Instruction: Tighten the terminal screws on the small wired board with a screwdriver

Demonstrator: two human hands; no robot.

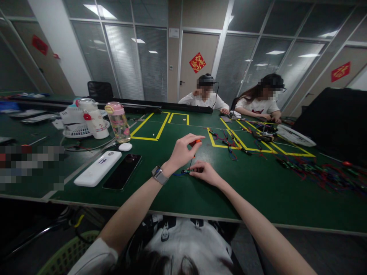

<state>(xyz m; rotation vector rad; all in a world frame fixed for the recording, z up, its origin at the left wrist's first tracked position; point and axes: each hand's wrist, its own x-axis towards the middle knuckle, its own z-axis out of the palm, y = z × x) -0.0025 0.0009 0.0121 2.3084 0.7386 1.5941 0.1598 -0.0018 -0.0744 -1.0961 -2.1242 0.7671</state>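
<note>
The left hand (183, 151), thumb and fingers drawn together, gripped an orange-handled tool (198, 141) that pointed down at a small circuit board (187, 171). The right hand (207, 172), low on the green table (160, 191), pinched the board's right end between its fingertips. A phone (122, 172) and white power bank (98, 169) lay left of the hands, 2 bottles (118, 124) beyond them. Wired boards (323, 172) sprawled well to the right; 2 people (204, 100) sat opposite.

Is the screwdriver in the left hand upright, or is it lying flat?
Upright, slightly tilted: the screwdriver has its orange handle up in the left hand, its dark shaft pointing down to the circuit board.
</note>
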